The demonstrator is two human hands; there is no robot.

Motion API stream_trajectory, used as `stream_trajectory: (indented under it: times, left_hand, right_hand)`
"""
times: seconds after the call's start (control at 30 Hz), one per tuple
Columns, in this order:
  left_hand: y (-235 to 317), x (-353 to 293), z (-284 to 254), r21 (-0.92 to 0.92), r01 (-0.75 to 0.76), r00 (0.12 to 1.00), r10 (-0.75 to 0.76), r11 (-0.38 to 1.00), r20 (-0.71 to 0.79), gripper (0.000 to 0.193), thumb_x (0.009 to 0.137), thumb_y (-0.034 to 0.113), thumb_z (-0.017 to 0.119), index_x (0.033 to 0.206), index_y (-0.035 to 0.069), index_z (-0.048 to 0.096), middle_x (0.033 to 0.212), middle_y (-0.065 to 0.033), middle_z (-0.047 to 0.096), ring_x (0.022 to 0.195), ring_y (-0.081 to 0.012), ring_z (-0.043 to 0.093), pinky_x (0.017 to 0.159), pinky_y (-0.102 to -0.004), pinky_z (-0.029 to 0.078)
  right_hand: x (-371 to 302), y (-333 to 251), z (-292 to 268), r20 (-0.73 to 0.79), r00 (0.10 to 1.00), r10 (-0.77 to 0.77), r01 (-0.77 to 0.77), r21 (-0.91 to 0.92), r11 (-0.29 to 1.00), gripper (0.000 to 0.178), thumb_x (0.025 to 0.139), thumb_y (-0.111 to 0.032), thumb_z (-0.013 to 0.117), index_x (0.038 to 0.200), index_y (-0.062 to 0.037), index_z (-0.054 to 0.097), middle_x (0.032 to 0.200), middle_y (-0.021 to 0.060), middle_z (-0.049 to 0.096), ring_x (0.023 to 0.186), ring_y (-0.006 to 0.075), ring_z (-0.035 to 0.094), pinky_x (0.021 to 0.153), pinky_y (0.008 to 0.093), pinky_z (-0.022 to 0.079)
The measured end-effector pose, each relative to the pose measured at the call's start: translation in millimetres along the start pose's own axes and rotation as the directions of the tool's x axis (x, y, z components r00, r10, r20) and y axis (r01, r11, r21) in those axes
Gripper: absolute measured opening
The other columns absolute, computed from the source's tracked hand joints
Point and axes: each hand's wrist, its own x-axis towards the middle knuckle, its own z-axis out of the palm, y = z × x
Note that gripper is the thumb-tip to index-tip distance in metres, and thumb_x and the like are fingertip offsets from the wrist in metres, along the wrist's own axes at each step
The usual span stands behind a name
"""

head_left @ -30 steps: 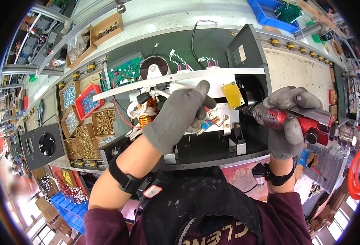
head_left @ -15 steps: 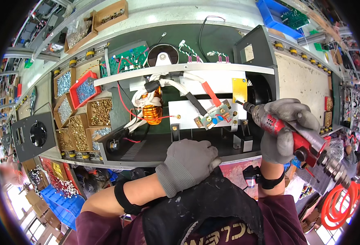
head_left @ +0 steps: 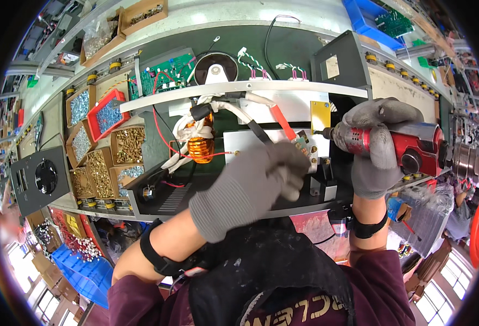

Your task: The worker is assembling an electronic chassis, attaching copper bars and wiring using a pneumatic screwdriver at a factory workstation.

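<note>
My right hand [head_left: 378, 146], in a grey glove, is wrapped round a red power screwdriver [head_left: 408, 145]. The tool lies nearly level, its bit beside the yellow plate [head_left: 320, 117]. My left hand [head_left: 250, 187], also gloved, hovers over the front of the open dark chassis [head_left: 182, 198]; motion blurs its fingers, and what they hold, if anything, cannot be made out. Just beyond those fingers is a small circuit board [head_left: 303, 145] on a white plate, partly hidden by the hand. A red-sleeved cable [head_left: 283, 122] runs to it. A copper coil [head_left: 201, 149] with white-wrapped leads stands to the left.
Left of the chassis, cardboard boxes of brass fasteners [head_left: 101, 174] stand beside a red bin [head_left: 109, 115] of silver screws. A black fan panel [head_left: 41, 176] lies farther left. A metal rail [head_left: 245, 88] crosses the chassis. A blue tray [head_left: 370, 24] sits at the far right.
My left hand has lifted from the chassis's front edge and moved forward toward the small board. The screwdriver has swung to a more level angle, its bit still near the yellow plate.
</note>
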Motion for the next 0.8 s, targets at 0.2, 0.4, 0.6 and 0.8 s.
stream_trajectory:
  times: [0.2, 0.4, 0.6, 0.8]
  left_hand:
    - [13, 24, -4, -0.251, 0.001, 0.987, -0.041, 0.968, -0.154, 0.022, 0.093, 0.006, 0.045, 0.109, -0.007, 0.053, 0.094, -0.012, 0.06, 0.078, -0.0157, 0.062, 0.066, -0.0237, 0.053]
    - [5, 36, 3, -0.268, 0.055, 0.968, -0.118, 0.962, -0.224, 0.029, 0.092, 0.027, 0.054, 0.098, -0.001, 0.056, 0.076, -0.0043, 0.057, 0.058, -0.0092, 0.053, 0.046, -0.0197, 0.041]
    - [-1, 47, 12, -0.346, 0.108, 0.975, -0.168, 0.932, -0.148, 0.038, 0.091, 0.042, 0.052, 0.081, 0.005, 0.05, 0.063, -0.0003, 0.045, 0.046, -0.0056, 0.035, 0.04, -0.0185, 0.028]
    - [-4, 50, 17, -0.311, 0.037, 0.992, -0.072, 0.95, -0.102, 0.043, 0.091, 0.043, 0.051, 0.08, 0.002, 0.054, 0.053, -0.0014, 0.045, 0.039, -0.0066, 0.035, 0.036, -0.0219, 0.026]
  right_hand:
    - [3, -6, 3, 0.034, 0.999, 0.0, 0.001, -0.006, 1.0, 0.025, 0.079, 0.002, 0.056, 0.1, 0.0007, 0.044, 0.081, 0.0136, 0.061, 0.067, 0.0161, 0.059, 0.062, 0.0282, 0.052]
    - [8, -31, -3, -0.051, 0.995, 0.083, -0.082, 0.022, 0.996, 0.043, 0.078, -0.022, 0.061, 0.113, -0.0019, 0.048, 0.091, 0.0126, 0.057, 0.089, 0.0294, 0.057, 0.08, 0.043, 0.046]
    - [16, -65, -20, 0.094, 0.97, -0.225, 0.175, 0.37, 0.912, 0.038, 0.083, -0.027, 0.056, 0.116, -0.0084, 0.053, 0.076, 0.0007, 0.035, 0.071, 0.0158, 0.031, 0.063, 0.0295, 0.031]
    - [13, -50, -19, 0.005, 0.966, -0.26, 0.246, 0.307, 0.92, 0.038, 0.081, -0.027, 0.059, 0.113, -0.0073, 0.051, 0.075, 0.0024, 0.038, 0.068, 0.0172, 0.036, 0.059, 0.0305, 0.033]
